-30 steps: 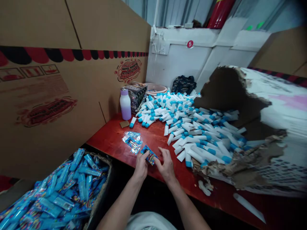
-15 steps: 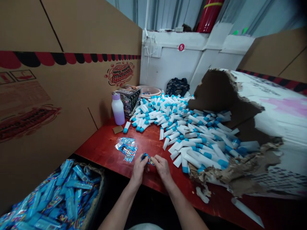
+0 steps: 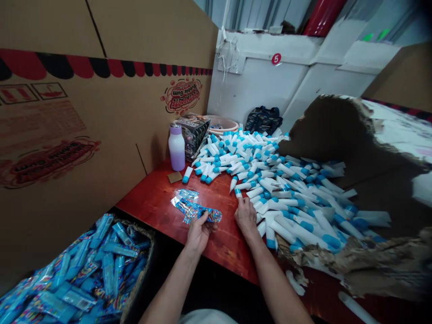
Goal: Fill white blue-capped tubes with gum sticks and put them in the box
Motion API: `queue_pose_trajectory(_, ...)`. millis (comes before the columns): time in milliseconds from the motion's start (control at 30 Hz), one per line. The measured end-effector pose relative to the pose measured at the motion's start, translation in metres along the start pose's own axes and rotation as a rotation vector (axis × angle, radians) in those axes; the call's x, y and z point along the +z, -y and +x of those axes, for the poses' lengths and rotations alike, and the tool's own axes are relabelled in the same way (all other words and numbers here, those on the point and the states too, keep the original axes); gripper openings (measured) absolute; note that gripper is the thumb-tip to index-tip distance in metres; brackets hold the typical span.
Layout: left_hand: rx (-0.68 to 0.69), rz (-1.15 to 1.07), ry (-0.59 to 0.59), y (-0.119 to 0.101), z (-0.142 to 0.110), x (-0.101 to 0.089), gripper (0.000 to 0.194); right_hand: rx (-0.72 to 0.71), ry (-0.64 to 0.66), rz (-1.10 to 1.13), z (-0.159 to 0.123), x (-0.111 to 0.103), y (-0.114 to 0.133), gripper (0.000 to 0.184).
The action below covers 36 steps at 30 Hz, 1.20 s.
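Observation:
My left hand pinches a blue, colourfully printed plastic pouch between thumb and fingers. Just beyond it, several more flat printed pouches lie on the red table. At the left edge of the tube pile, my right hand has its fingers closed around a white tube with a blue cap; the cap points away from me and the lower part of the tube is hidden by the fingers. A large heap of similar tubes spreads to the right and back.
Filled blue packets crowd a box at lower left. A torn carton borders the pile on the right. Behind stand a purple-white bottle, a dark printed box, a pink basin and a dark bag.
My hands have parted. The left keeps the printed pouch, while the right has let go of it, moved right and forward, and taken hold of a tube. The view has shifted a little.

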<state>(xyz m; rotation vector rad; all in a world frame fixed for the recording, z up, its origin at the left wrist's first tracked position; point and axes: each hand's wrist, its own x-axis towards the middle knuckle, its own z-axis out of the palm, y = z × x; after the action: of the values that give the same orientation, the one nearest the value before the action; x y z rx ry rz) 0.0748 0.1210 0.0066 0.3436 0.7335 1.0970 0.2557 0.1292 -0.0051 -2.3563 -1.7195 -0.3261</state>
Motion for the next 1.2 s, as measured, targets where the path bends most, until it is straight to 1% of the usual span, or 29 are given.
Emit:
queue_pose_trajectory(67,-0.021,-0.035,-0.018,-0.004,0.0,-0.004,0.026,-0.025,-0.009,0.066,-0.004,0.003,0.001,0.035)
queue_pose_trajectory(133,-0.018,-0.068,-0.033,-0.007,0.0,-0.008,0.022,-0.038,-0.021,0.212,-0.009,0.004,0.003,0.034)
queue_pose_trajectory(200,-0.011,-0.091,-0.056,-0.009,-0.001,-0.011,0.018,-0.028,-0.038,0.445,-0.015,0.002,0.005,0.03)
queue_pose_trajectory(267,-0.011,-0.106,-0.08,-0.011,-0.002,-0.014,0.015,0.017,-0.031,0.738,-0.022,-0.003,0.008,0.023)
queue_pose_trajectory(333,-0.014,-0.11,-0.083,-0.012,-0.004,-0.016,0.014,0.102,0.007,1.045,-0.031,-0.011,0.012,0.019)
queue_pose_trajectory(400,-0.003,-0.107,-0.066,-0.014,-0.006,-0.018,0.014,0.199,0.05,1.31,-0.044,-0.023,0.016,0.023)
queue_pose_trajectory(467,0.015,-0.102,-0.053,-0.015,-0.01,-0.019,0.015,0.264,0.068,1.481,-0.059,-0.037,0.017,0.027)
queue_pose_trajectory(500,0.025,-0.103,-0.054,-0.015,-0.011,-0.019,0.016,0.273,0.069,1.525,-0.066,-0.045,0.017,0.029)
queue_pose_trajectory(600,0.032,-0.095,-0.054,-0.014,-0.015,-0.018,0.017,0.216,0.074,1.512,-0.085,-0.062,0.014,0.025)
queue_pose_trajectory(700,0.02,-0.088,-0.053,-0.01,-0.017,-0.016,0.018,0.104,0.061,1.367,-0.096,-0.07,0.007,0.019)
queue_pose_trajectory(833,0.02,-0.082,-0.053,-0.004,-0.02,-0.012,0.022,-0.049,0.002,1.165,-0.104,-0.076,-0.002,0.015)
queue_pose_trajectory(900,0.055,-0.066,-0.038,-0.002,-0.021,-0.011,0.024,-0.141,-0.02,1.087,-0.108,-0.081,-0.004,0.016)
queue_pose_trajectory(1000,0.127,-0.04,-0.012,-0.002,-0.024,-0.01,0.025,-0.264,-0.048,0.984,-0.113,-0.089,-0.003,0.021)
queue_pose_trajectory(1067,0.157,-0.031,-0.007,-0.003,-0.027,-0.008,0.025,-0.292,-0.054,0.951,-0.115,-0.093,0.0,0.024)
queue_pose_trajectory(1200,0.16,-0.089,0.0,-0.007,-0.035,0.002,0.025,-0.25,-0.083,1.005,-0.117,-0.089,0.008,0.022)
